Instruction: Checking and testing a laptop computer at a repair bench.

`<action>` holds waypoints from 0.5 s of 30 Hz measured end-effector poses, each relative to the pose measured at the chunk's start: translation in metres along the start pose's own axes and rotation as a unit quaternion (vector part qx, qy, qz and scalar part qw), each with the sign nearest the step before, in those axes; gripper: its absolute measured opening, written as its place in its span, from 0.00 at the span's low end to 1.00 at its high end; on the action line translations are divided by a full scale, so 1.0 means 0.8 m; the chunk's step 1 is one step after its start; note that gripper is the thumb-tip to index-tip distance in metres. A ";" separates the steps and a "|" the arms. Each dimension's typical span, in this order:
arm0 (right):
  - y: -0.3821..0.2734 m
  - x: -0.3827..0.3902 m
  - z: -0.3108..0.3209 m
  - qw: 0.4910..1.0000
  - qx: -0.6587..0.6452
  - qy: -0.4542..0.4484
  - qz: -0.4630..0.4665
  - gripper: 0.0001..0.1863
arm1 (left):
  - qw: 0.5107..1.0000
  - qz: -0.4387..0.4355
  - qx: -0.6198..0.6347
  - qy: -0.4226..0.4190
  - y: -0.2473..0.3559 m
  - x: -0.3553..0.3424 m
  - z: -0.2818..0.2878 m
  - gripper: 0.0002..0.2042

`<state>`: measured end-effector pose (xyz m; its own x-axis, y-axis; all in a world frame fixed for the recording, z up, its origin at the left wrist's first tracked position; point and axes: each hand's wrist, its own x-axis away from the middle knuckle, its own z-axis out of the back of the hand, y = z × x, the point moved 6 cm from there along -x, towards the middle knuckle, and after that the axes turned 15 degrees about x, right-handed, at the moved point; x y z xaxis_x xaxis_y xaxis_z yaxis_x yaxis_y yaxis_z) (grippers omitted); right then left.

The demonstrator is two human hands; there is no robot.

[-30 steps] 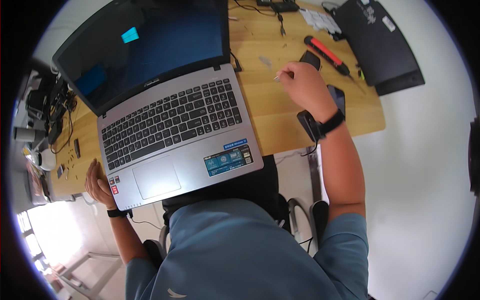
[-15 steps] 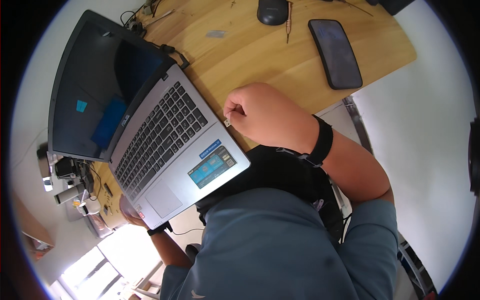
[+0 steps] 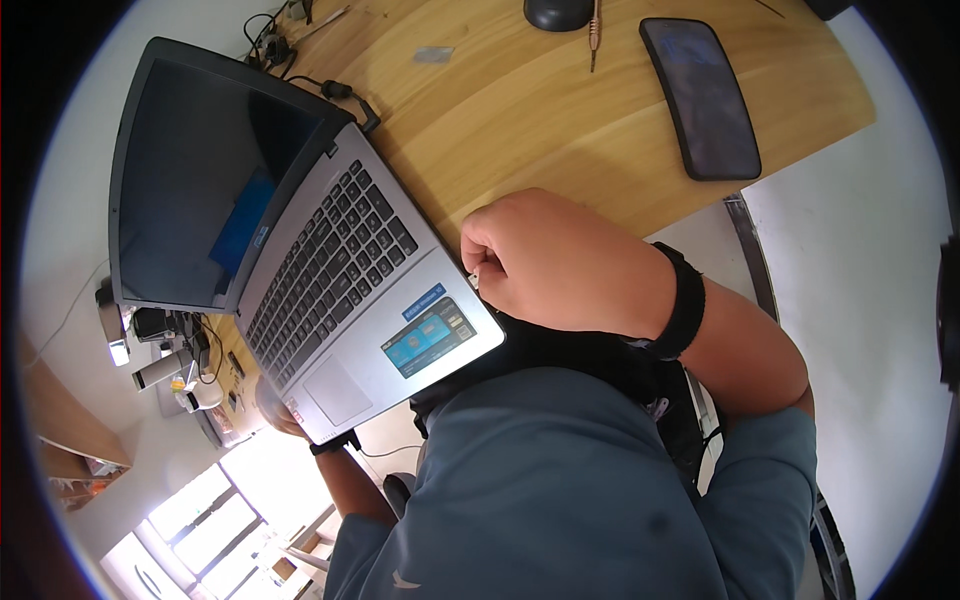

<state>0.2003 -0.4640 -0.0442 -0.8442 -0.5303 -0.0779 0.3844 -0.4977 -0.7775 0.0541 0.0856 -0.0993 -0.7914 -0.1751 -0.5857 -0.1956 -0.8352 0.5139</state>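
An open silver-grey laptop (image 3: pixel 395 335) with black keys stands at an angle on the wooden table, its front edge toward my body. My right hand (image 3: pixel 560 262) is at the laptop's right side, thumb and fingers pinched around a small metal USB plug (image 3: pixel 473 281). The plug's bare end meets the laptop's side; how deep it sits I cannot make out. At the far left corner of the laptop, my left hand (image 3: pixel 275 405) rests against its left side. The laptop's body hides most of those fingers.
A black phone (image 3: pixel 702 100) lies on the wooden table (image 3: pixel 540 120) at the right. Near it are a dark mouse (image 3: pixel 558 12) and a slim copper-coloured screwdriver (image 3: pixel 595 38). A power cord (image 3: pixel 345 92) runs from behind the laptop. Cables and small parts crowd the left.
The view has shifted a little, so the table things sit higher and farther right. My right hand still pinches the plug at the laptop's side.
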 end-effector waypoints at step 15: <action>-0.019 0.002 -0.003 1.000 -0.012 -0.002 -0.019 0.03 | 0.993 -0.006 -0.079 0.091 0.001 0.013 0.023 0.32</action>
<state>0.1919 -0.4556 -0.0340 -0.8561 -0.5148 -0.0459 0.3438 -0.5009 -0.7943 0.0348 0.0926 -0.0933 -0.6688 -0.2443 -0.7022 -0.0999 -0.9064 0.4105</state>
